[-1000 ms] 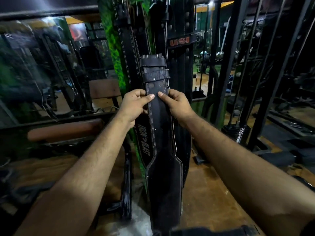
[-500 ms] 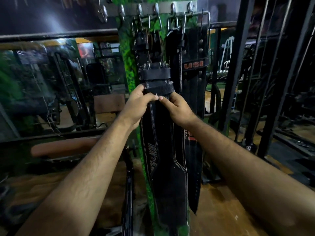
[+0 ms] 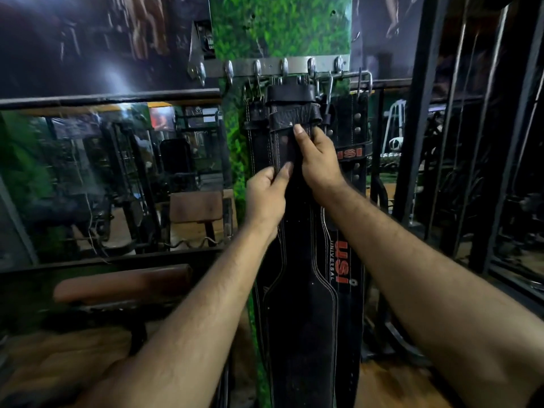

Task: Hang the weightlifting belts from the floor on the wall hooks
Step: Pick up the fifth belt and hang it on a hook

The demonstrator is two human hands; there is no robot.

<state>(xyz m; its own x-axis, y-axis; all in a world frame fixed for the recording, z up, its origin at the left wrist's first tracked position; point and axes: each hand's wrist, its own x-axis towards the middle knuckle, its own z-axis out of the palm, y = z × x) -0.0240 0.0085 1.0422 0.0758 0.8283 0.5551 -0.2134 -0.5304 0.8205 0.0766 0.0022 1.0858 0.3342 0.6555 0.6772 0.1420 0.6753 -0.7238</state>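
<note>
A black leather weightlifting belt (image 3: 297, 313) with pale stitching hangs lengthwise down the green leaf-patterned pillar (image 3: 282, 28), its buckle end (image 3: 291, 106) raised to just under the metal hook rail (image 3: 276, 67); whether the buckle sits on a hook cannot be told. The right hand (image 3: 319, 164) grips the narrow strap just below the buckle loops, fingers curled round its right edge, the thumb stretched straight up along the face of the leather. The left hand (image 3: 266, 195) pinches the same strap lower down on its left edge, thumb pressed on the front, fingers folded behind. Other belts hang beside and behind it, one to the right printed USI (image 3: 343, 262) in red letters. Left of the pillar stands a mirror wall (image 3: 103, 172), with a brown padded bench (image 3: 123, 282) below it. Dark steel rack uprights (image 3: 418, 107) stand to the right.
</note>
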